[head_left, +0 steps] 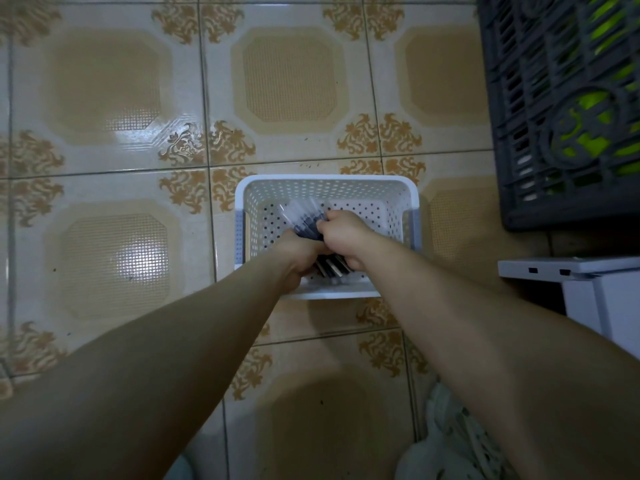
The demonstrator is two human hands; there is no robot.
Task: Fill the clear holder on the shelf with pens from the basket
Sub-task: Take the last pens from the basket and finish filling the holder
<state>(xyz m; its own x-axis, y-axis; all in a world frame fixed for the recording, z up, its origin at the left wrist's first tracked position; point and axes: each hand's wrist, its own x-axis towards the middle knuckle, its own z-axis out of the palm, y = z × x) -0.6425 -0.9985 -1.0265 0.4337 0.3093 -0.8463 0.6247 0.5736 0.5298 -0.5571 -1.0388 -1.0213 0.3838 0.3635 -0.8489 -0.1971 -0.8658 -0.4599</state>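
Head view: left hand (298,252) and right hand (343,237) both clasp one bundle of pens (307,220), ends jutting past the grip, basket (325,179) beneath, probably to lift many together

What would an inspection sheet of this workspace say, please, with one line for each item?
Surface: glossy patterned tile floor with dark specks.
Job's things: white perforated basket on the floor; bundle of pens inside it; clear holder not in view.
Clutter: pale patterned cloth at lower right.
Hands: left hand and right hand both grip the pens.
Cables: nothing seen.
Surroundings: dark slatted crate holding green items; white furniture edge at right.
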